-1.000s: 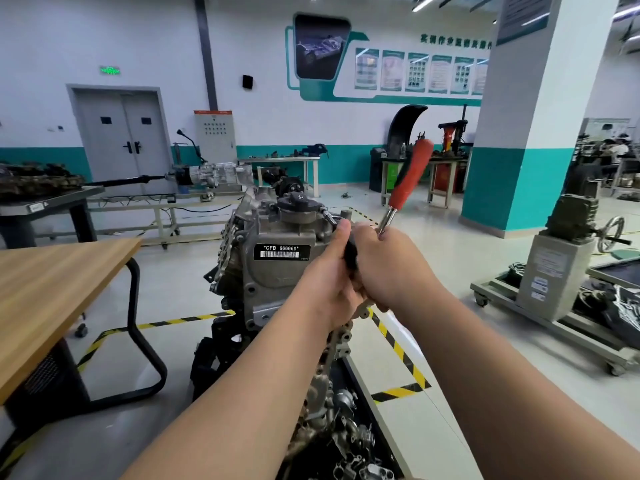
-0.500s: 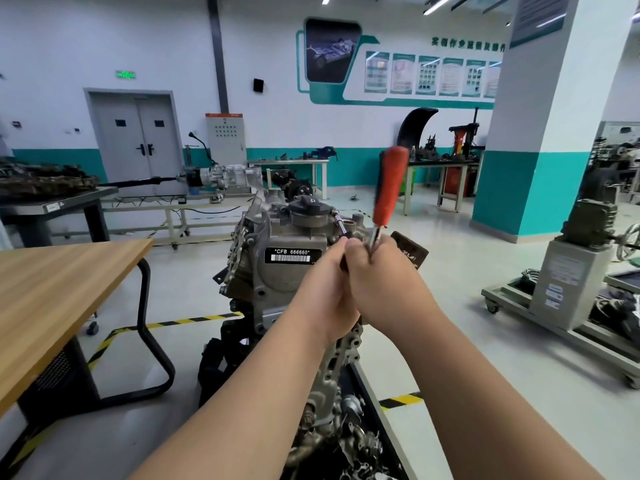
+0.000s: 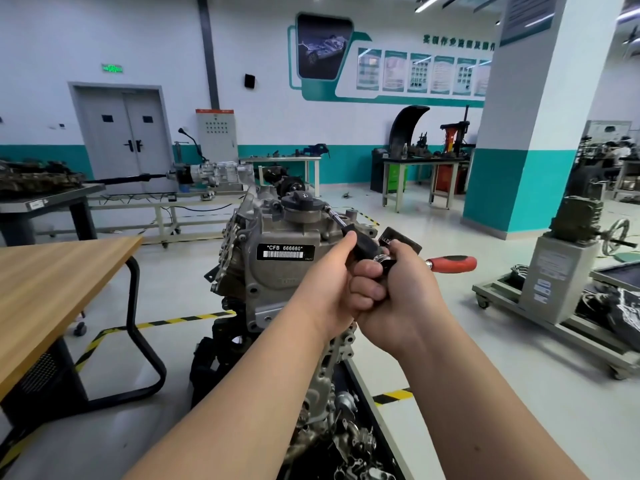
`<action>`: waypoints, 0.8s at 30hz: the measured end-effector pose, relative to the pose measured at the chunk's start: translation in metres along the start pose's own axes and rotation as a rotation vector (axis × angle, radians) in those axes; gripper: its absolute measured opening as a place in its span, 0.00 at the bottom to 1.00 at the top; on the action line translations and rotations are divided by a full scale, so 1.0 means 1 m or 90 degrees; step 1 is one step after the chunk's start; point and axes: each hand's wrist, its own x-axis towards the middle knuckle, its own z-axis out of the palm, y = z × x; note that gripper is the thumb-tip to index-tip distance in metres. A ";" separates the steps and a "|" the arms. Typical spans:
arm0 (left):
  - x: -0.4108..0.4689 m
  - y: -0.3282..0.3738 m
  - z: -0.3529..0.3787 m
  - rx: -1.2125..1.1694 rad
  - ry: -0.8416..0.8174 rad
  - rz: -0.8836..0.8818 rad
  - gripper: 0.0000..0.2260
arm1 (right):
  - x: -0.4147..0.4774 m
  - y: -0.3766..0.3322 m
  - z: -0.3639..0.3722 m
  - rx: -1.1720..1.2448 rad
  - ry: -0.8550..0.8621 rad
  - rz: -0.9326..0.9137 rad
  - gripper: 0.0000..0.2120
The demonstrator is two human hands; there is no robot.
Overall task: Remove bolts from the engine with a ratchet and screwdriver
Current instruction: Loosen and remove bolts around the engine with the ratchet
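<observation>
The engine (image 3: pixel 277 268) stands upright in the middle of the floor, just right of a wooden table (image 3: pixel 52 278). It is cast metal, heavy and rigid, and I judge it will not shift under hand torque.

Both hands meet at its upper right corner, touching each other. The left hand (image 3: pixel 322 296) is clenched round the black handle of the screwdriver (image 3: pixel 358 242). Its thin steel shaft runs up and left to the engine top, just beside the filler cap (image 3: pixel 303 202). The right hand (image 3: pixel 401 299) is wrapped round the ratchet (image 3: pixel 450 264) at its head. The red grip sticks out to the right, roughly level, with no finger on it.

The bolt is hidden at the shaft tip, so I cannot tell how far out it is.

The 2 tools look stiff and light. The slim shaft is probably the weak point, since side load could slip the tip off. The red grip offers more leverage, with the left hand pressing the handle in line. A freed bolt would be small, possibly oily and easily dropped.
</observation>
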 end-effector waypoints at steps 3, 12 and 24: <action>0.002 -0.004 0.000 -0.010 -0.014 0.020 0.17 | 0.000 -0.002 -0.004 -0.060 0.006 -0.019 0.08; 0.000 -0.006 0.008 -0.061 -0.013 0.048 0.19 | -0.003 -0.024 0.003 -0.903 0.119 -0.342 0.16; -0.001 -0.007 -0.003 -0.072 -0.057 0.049 0.16 | 0.007 -0.015 0.007 -1.242 0.096 -0.488 0.16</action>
